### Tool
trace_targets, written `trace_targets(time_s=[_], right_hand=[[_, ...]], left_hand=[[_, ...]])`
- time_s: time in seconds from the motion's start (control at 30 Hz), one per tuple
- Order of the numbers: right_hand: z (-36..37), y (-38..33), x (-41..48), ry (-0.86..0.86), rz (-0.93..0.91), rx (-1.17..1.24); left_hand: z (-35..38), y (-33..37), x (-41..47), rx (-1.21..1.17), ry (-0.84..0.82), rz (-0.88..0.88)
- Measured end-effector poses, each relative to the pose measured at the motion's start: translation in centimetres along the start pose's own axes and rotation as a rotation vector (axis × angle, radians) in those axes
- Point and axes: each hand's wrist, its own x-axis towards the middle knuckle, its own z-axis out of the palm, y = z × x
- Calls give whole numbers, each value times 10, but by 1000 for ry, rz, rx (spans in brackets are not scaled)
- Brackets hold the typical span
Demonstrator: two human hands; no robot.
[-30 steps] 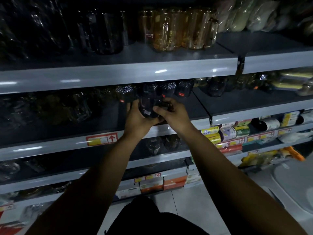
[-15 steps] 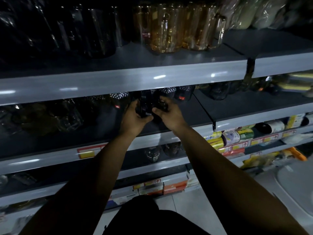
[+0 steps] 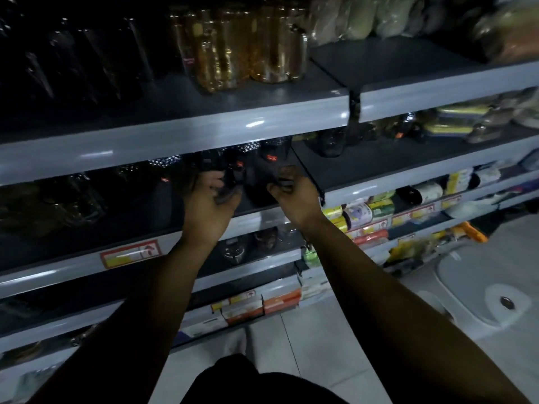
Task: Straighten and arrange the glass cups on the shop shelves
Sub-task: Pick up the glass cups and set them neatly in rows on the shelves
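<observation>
Dark glass cup (image 3: 258,186) blurs into shadow; left hand (image 3: 208,204) and right hand (image 3: 296,199) curl round it, fingertips hidden.

Grey metal shop shelving, viewed from above. On the top shelf (image 3: 204,126) we find a cluster of amber glass mugs (image 3: 242,51), with dark tumblers (image 3: 87,62) to their left. The adjoining bay (image 3: 437,83) carries bagged goods (image 3: 379,16). On the second shelf (image 3: 73,268), whose lip bears a price label (image 3: 131,253), we see dark glass cups (image 3: 258,185) with red stickers near its right end and clear patterned glassware (image 3: 67,199) further left. The shelf below (image 3: 262,265) holds a few glass pieces (image 3: 236,252).
</observation>
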Motion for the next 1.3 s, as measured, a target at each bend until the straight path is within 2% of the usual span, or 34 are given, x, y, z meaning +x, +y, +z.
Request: trace_targets(time_s=[0.1,0.23,0.53,0.77,0.9,1.1,1.2,1.3], right_hand=[[-37,5,-8,40,-6,-64],[-86,18,-10,151,28,-102],[-156,53,5,319,117,-35],[-180,79,45,376,96,-37],[-191,94,78,313,63,-70],[-196,114,142,224,-6,-47],[-195,116,165,175,-9,-37],[-191,116,186,148,69,65]], left_hand=[[23,34,-12,1,-118,83],[57,66,-22,-76,-270,82],[135,86,-7,-155,-414,12],[189,93,31,-164,-358,-14],[218,97,55,-155,-266,21],[261,77,98,-202,-216,38],[270,80,105,-239,-212,7],[275,81,101,-270,-190,-13]])
